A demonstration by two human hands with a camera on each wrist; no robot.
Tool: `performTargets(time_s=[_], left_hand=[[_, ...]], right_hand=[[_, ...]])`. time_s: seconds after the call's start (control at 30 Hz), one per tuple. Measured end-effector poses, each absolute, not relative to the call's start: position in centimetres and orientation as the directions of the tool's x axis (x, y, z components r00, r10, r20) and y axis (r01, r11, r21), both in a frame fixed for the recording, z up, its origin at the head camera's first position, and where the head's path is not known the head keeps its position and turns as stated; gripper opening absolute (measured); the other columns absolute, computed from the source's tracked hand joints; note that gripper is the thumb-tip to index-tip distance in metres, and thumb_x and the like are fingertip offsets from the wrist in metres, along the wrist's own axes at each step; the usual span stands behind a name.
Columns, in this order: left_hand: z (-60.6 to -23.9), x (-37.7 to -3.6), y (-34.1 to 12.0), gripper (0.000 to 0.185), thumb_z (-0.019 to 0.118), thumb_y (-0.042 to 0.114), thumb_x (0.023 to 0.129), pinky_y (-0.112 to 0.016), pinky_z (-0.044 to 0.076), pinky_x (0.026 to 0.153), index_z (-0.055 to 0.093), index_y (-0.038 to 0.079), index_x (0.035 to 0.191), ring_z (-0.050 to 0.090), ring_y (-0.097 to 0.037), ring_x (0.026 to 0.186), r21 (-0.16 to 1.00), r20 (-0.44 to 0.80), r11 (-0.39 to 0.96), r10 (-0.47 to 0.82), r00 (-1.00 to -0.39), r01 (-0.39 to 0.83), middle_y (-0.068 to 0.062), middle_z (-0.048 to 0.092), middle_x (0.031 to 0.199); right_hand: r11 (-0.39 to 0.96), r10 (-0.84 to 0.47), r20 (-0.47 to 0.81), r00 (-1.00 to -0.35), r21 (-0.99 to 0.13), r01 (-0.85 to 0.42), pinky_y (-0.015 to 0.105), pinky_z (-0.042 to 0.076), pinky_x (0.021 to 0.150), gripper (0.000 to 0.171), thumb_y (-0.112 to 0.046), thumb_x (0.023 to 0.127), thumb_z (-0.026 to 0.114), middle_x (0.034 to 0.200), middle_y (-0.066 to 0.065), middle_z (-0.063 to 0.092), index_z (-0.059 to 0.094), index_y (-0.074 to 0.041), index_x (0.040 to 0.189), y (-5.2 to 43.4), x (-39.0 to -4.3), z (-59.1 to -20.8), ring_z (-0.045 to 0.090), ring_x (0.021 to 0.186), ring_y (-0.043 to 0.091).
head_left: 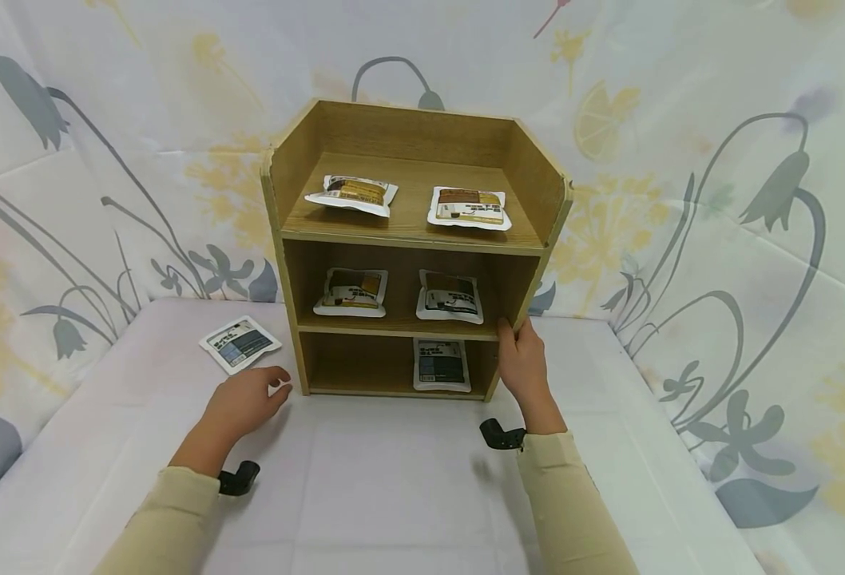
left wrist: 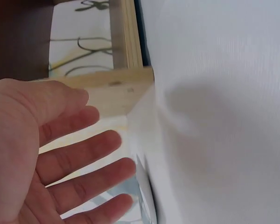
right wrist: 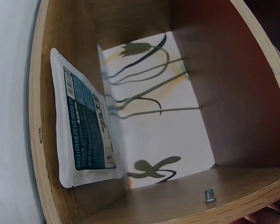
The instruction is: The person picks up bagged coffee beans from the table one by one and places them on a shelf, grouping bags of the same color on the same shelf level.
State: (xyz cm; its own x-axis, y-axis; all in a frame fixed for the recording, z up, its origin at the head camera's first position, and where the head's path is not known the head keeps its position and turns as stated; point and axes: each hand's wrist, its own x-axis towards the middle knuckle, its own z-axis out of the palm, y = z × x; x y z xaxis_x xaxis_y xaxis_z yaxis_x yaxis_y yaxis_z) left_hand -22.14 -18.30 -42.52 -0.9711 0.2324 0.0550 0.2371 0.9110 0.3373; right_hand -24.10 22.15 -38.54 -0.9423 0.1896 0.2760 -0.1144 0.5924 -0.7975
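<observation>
A small three-tier wooden shelf (head_left: 411, 327) stands against the back cloth. My right hand (head_left: 522, 359) grips its right side panel at about the middle board, fingertips showing behind the panel in the right wrist view. Left of the shelf, my left hand (head_left: 250, 399) is held with fingers extended and nothing in it, near the shelf's lower left corner. Just beyond it, a white packet with a blue-grey label (head_left: 240, 344) lies on the table. A dark-blue-labelled packet (right wrist: 87, 123) lies on the bottom tier, at the right.
Two packets with yellow and brown labels, left (head_left: 354, 194) and right (head_left: 469, 208), lie on the top tier. The middle tier holds a yellow-and-dark packet (head_left: 351, 292) and a dark-labelled packet (head_left: 450, 297). White cloth (head_left: 386, 487) covers the table; a floral cloth (head_left: 681, 200) hangs behind.
</observation>
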Motion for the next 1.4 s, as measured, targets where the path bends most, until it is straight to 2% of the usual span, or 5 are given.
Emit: performTargets(time_s=[0.33,0.63,0.87,1.13,1.4], left_hand=[[-42.5,-23.6,-19.8,0.031,0.059,0.021,0.093,-0.057,0.051,0.084,0.066,0.003,0.117,0.062,-0.044,0.105,0.3,0.08,0.934,0.176,-0.981,0.193,-0.025,0.067,0.114],[-42.9,-24.6,-20.6,0.032,0.061,0.017,0.09,-0.064,0.048,0.076,0.064,0.003,0.118,0.06,-0.049,0.105,0.201,0.173,0.96,0.162,-0.972,0.196,-0.027,0.064,0.117],[-42.8,-25.7,-20.8,0.04,0.058,0.018,0.092,-0.069,0.042,0.085,0.057,0.003,0.129,0.05,-0.054,0.118,0.223,0.112,0.965,0.118,-0.987,0.14,-0.03,0.054,0.13],[-43.1,-26.9,-21.1,0.048,0.056,0.022,0.093,-0.072,0.039,0.09,0.049,0.0,0.134,0.041,-0.055,0.124,0.273,0.048,0.957,0.086,-0.995,0.096,-0.032,0.048,0.135],[-43.7,-28.4,-21.6,0.05,0.055,0.021,0.093,-0.075,0.035,0.094,0.046,0.001,0.138,0.036,-0.057,0.126,0.254,0.029,0.964,0.069,-0.997,0.074,-0.034,0.042,0.138]], right_hand=[[0.599,0.194,0.274,-0.942,-0.794,-0.108,0.054,0.053,0.084,0.049,-0.043,0.103,0.031,0.124,0.024,0.061,0.046,-0.007,0.132,22.2,-24.1,-38.5,0.063,0.107,0.039],[0.594,0.199,0.268,-0.943,-0.798,-0.102,0.054,0.053,0.085,0.048,-0.043,0.103,0.032,0.125,0.023,0.061,0.047,-0.008,0.132,22.0,-23.9,-38.5,0.062,0.108,0.038],[0.589,0.193,0.283,-0.939,-0.8,-0.12,0.054,0.054,0.083,0.049,-0.042,0.103,0.032,0.124,0.023,0.061,0.046,-0.008,0.134,22.1,-24.1,-38.6,0.063,0.107,0.038],[0.589,0.2,0.277,-0.94,-0.8,-0.11,0.053,0.054,0.083,0.048,-0.043,0.103,0.033,0.124,0.023,0.061,0.046,-0.009,0.134,22.0,-23.9,-38.6,0.064,0.106,0.038],[0.59,0.201,0.278,-0.939,-0.8,-0.11,0.053,0.053,0.083,0.047,-0.042,0.103,0.033,0.123,0.023,0.061,0.047,-0.008,0.132,22.1,-24.0,-38.4,0.063,0.105,0.038]])
